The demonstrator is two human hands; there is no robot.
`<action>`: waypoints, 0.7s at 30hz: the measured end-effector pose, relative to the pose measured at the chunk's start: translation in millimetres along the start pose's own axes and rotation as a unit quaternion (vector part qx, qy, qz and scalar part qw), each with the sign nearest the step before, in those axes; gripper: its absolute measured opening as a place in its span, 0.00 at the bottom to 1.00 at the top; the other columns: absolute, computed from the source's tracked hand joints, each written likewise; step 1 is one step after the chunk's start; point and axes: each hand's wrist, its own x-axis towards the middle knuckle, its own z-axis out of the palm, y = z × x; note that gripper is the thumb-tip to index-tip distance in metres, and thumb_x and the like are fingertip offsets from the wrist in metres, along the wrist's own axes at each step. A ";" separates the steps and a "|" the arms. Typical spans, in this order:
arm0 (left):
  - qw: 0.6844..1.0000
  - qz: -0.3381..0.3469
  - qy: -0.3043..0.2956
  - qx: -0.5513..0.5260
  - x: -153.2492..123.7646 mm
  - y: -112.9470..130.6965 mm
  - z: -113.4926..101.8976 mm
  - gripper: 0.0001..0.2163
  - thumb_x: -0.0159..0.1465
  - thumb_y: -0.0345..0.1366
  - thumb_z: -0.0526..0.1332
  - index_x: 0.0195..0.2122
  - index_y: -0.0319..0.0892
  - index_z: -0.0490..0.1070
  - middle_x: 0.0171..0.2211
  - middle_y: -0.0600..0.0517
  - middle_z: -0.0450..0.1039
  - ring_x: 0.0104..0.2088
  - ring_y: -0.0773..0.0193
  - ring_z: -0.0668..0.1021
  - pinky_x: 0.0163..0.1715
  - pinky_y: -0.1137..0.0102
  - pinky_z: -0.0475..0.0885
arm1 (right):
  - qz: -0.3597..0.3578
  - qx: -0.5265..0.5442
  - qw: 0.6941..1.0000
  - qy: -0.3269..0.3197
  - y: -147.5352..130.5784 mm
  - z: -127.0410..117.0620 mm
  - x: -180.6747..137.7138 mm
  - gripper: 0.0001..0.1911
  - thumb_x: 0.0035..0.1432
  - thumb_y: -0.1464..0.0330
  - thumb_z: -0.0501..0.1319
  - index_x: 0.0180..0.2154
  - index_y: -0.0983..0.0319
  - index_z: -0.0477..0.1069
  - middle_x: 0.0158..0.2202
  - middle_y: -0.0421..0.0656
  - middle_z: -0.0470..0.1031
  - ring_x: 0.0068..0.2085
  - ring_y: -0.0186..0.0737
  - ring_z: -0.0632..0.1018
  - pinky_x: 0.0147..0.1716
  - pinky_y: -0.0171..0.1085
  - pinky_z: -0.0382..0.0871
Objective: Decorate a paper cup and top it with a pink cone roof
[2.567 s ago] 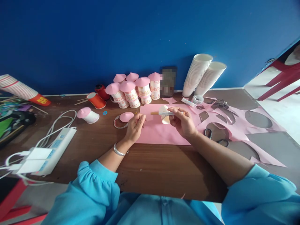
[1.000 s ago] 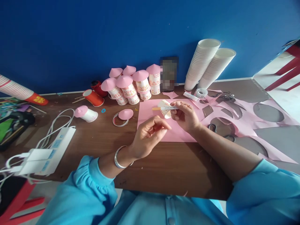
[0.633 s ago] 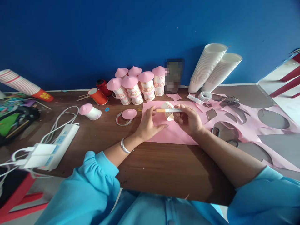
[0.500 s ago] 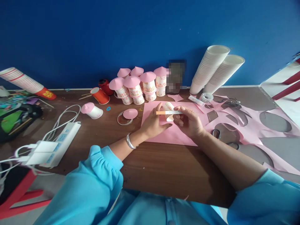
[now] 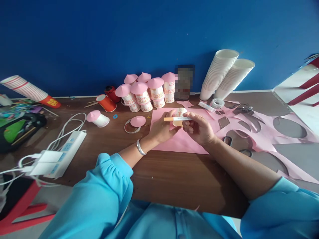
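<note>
My left hand (image 5: 163, 127) is closed round a white paper cup (image 5: 181, 112) with a reddish drawing on its side. The cup is tilted over a pink sheet of paper (image 5: 184, 142), and part of its opening faces me. In my right hand (image 5: 199, 129) is an orange and white marker (image 5: 174, 119), held sideways across the front of the cup. Fingers hide part of the cup, so I cannot tell whether the marker touches it. Behind my left hand stand several decorated cups with pink cone roofs (image 5: 156, 83).
Two tall stacks of white cups (image 5: 219, 74) lean by the blue wall. Cut pink paper scraps (image 5: 264, 146), a tape roll (image 5: 218, 103) and scissors (image 5: 227, 141) lie right. Leftward are a pink-roofed cup (image 5: 101, 119), a pink cone (image 5: 138, 121) and a power strip (image 5: 68, 156).
The cup has turned in my left hand, showing a different part of its drawing and more of its opening. The marker has shifted slightly left. The whole view has moved a little.
</note>
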 end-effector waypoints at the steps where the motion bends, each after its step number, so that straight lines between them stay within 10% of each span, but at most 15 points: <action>1: 1.000 0.003 -0.006 0.007 3.2 0.2 0.8 0.29 0.69 0.46 0.64 0.68 0.46 0.58 0.65 0.43 0.72 0.54 0.50 0.82 0.44 0.61 0.79 | 0.001 -0.002 1.000 0.001 0.1 0.1 -0.5 0.17 0.51 0.54 0.74 0.31 0.60 0.75 0.20 0.33 0.64 0.19 0.27 0.59 0.19 0.34 0.51; 7: 0.995 -0.011 -0.017 0.097 3.7 -3.6 3.5 0.18 0.71 0.32 0.56 0.62 0.44 0.67 0.51 0.45 0.82 0.45 0.49 0.85 0.38 0.61 0.77 | -0.016 -0.010 1.000 0.023 -4.6 -2.0 -0.5 0.19 0.49 0.53 0.75 0.33 0.59 0.76 0.21 0.33 0.63 0.20 0.28 0.58 0.18 0.34 0.48; 11: 0.994 0.032 0.009 0.102 -22.2 -10.5 2.5 0.21 0.68 0.40 0.64 0.60 0.40 0.67 0.52 0.41 0.81 0.46 0.46 0.85 0.37 0.60 0.78 | -0.048 -0.009 0.998 0.051 -6.1 -6.3 5.0 0.19 0.46 0.54 0.76 0.33 0.59 0.77 0.20 0.32 0.63 0.19 0.28 0.58 0.19 0.34 0.48; 21: 0.979 0.046 0.080 -0.183 -29.3 -16.9 -20.7 0.24 0.71 0.53 0.60 0.59 0.41 0.64 0.39 0.50 0.76 0.30 0.66 0.76 0.33 0.69 0.74 | -0.054 -0.034 0.997 0.053 -2.4 -9.5 7.0 0.21 0.46 0.53 0.78 0.31 0.60 0.76 0.20 0.33 0.62 0.21 0.28 0.58 0.19 0.33 0.49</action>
